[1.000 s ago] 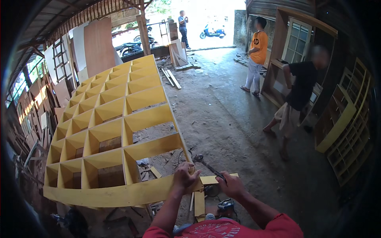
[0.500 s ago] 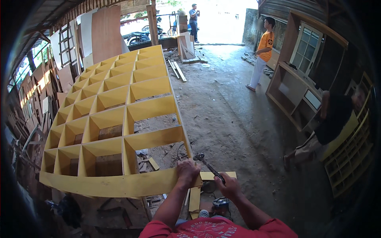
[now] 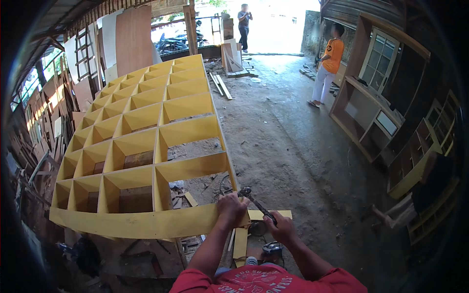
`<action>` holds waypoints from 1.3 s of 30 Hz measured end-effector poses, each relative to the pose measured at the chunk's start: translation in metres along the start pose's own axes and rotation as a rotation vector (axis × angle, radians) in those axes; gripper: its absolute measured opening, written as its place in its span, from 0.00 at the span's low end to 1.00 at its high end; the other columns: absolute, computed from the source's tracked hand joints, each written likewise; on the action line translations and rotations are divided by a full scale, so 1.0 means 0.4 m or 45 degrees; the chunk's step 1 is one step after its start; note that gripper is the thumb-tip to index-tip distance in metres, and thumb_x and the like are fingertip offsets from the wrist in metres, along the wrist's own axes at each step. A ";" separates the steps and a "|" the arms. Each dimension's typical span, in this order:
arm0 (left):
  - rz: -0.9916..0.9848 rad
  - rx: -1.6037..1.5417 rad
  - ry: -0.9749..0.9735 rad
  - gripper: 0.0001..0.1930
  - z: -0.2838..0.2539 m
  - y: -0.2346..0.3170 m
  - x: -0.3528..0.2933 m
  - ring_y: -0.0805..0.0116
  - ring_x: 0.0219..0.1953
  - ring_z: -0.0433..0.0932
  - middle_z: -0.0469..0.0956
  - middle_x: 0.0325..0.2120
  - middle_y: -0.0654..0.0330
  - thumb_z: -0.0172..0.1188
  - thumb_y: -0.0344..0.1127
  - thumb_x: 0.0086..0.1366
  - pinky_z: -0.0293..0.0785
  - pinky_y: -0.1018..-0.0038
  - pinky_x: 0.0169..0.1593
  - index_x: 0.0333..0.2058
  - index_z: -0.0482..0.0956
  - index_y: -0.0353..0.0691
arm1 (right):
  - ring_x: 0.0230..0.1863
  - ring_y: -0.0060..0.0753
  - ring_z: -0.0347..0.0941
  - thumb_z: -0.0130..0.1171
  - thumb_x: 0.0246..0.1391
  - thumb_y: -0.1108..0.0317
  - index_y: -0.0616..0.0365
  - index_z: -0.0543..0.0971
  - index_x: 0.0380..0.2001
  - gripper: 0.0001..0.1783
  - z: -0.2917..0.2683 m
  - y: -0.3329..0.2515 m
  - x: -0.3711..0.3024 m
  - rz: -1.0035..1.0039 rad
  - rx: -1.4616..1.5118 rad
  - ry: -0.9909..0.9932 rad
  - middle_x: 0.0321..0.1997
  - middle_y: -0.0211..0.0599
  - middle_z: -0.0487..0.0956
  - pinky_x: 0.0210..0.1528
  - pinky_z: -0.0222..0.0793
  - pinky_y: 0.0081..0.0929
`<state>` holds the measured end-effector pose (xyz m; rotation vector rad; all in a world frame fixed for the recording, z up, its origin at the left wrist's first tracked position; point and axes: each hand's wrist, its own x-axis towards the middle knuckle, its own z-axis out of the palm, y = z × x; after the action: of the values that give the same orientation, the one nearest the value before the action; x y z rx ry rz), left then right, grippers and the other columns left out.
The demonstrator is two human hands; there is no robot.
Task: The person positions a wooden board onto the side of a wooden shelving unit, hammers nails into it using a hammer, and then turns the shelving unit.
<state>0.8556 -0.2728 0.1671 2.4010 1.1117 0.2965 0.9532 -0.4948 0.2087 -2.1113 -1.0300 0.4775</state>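
Observation:
A large yellow wooden shelf frame (image 3: 146, 222), divided into several open square compartments, lies in front of me and to the left. My left hand (image 3: 232, 209) is closed round its near right corner; whether the fingers also pinch something small is hidden. In my right hand (image 3: 281, 228) is the handle of a hammer (image 3: 260, 206), slanting up and left. The hammer's head is at the corner, just beyond my left fingers. A yellow board (image 3: 270, 215) lies below the hammer, with another yellow strip (image 3: 240, 246) beneath my arms.
A person in an orange shirt (image 3: 332, 56) stands by a wooden cabinet (image 3: 351, 117) at the right. Another person (image 3: 425, 190) bends over yellow shelving nearer me. One more person (image 3: 244, 24) stands at the bright entrance. Sheets of plywood (image 3: 133, 44) lean at the back left.
The bending person at the right has moved nearer, uncovering more yellow shelving. The person in orange has turned slightly. My hands and the hammer have hardly moved.

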 end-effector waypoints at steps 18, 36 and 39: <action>0.054 -0.041 0.060 0.21 0.023 -0.013 -0.004 0.36 0.47 0.84 0.87 0.42 0.41 0.63 0.52 0.65 0.78 0.50 0.57 0.41 0.88 0.38 | 0.42 0.63 0.85 0.57 0.72 0.42 0.55 0.81 0.52 0.26 -0.001 -0.010 -0.021 0.037 -0.054 -0.063 0.37 0.51 0.87 0.45 0.77 0.56; 0.174 0.140 -0.052 0.35 0.025 -0.051 0.008 0.48 0.47 0.87 0.88 0.42 0.44 0.69 0.64 0.58 0.73 0.56 0.62 0.44 0.87 0.32 | 0.43 0.63 0.85 0.58 0.70 0.41 0.52 0.82 0.53 0.26 0.006 -0.012 0.026 0.030 -0.005 -0.044 0.37 0.52 0.88 0.47 0.78 0.56; 0.133 0.158 -0.108 0.34 0.008 -0.020 0.008 0.49 0.48 0.86 0.88 0.42 0.44 0.67 0.64 0.59 0.72 0.57 0.63 0.42 0.88 0.32 | 0.42 0.62 0.86 0.58 0.70 0.42 0.52 0.82 0.53 0.25 0.009 -0.002 0.026 0.019 -0.016 -0.018 0.36 0.50 0.88 0.46 0.78 0.55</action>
<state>0.8536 -0.2669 0.1603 2.5609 0.9957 0.1625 0.9570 -0.4845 0.2067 -2.1305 -1.0282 0.4948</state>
